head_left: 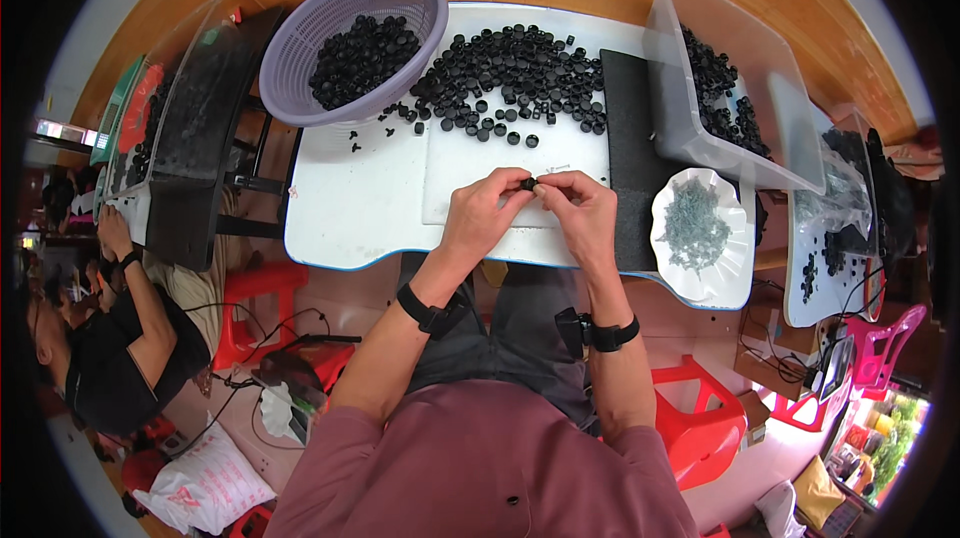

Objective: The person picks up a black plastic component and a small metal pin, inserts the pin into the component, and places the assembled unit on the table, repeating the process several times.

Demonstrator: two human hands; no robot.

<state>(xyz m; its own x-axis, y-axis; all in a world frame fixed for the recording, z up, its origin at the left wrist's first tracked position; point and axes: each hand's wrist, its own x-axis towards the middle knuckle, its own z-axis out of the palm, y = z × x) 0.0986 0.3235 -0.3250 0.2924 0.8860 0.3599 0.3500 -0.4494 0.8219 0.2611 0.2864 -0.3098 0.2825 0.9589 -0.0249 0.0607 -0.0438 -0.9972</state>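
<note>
Over the front part of the white table [350, 208] my two hands meet at a small black plastic part [528, 183]. My left hand [487, 210] pinches it between thumb and fingers. From the other side, the thumb and fingertips of my right hand [578, 210] are closed at the same part; fine detail there is too small to make out. Beyond my hands spreads a pile of loose black round caps [520, 73]. A few tiny black pieces [389, 132] lie apart on the left side of the table.
A purple basket [432, 23] of black parts stands back left. At right are a black mat [630, 138], a clear bin [690, 143] with black parts, and a white scalloped dish [668, 200] of small translucent pieces. Another person [140, 338] sits at left. Red stools [690, 418] stand below.
</note>
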